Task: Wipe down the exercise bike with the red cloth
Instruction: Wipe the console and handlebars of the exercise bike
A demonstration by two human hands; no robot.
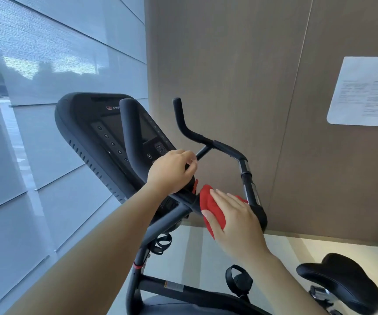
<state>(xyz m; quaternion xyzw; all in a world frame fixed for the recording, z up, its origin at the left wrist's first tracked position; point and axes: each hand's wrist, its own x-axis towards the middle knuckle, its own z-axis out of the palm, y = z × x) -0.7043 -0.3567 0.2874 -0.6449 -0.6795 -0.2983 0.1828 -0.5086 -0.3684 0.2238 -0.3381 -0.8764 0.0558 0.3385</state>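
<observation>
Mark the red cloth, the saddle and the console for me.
red cloth (pixel 209 203): head view, bare fold near its left edge.
saddle (pixel 338 281): head view, middle of its top.
console (pixel 106 135): head view, button panel.

The left hand (pixel 172 171) grips the black exercise bike (pixel 160 226) at its middle bar; just right, the right hand (pixel 233 220) presses a crumpled red cloth (pixel 209 204) onto it.

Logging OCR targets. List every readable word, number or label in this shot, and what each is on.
"STA": top of the console, beside a red logo. The rest is hidden behind the handlebar.
"1", "3", "6", "9", "12": the column of buttons on the console.
Paper: printed text, too blurred to read.
Sticker on the frame: too small to read.
</observation>
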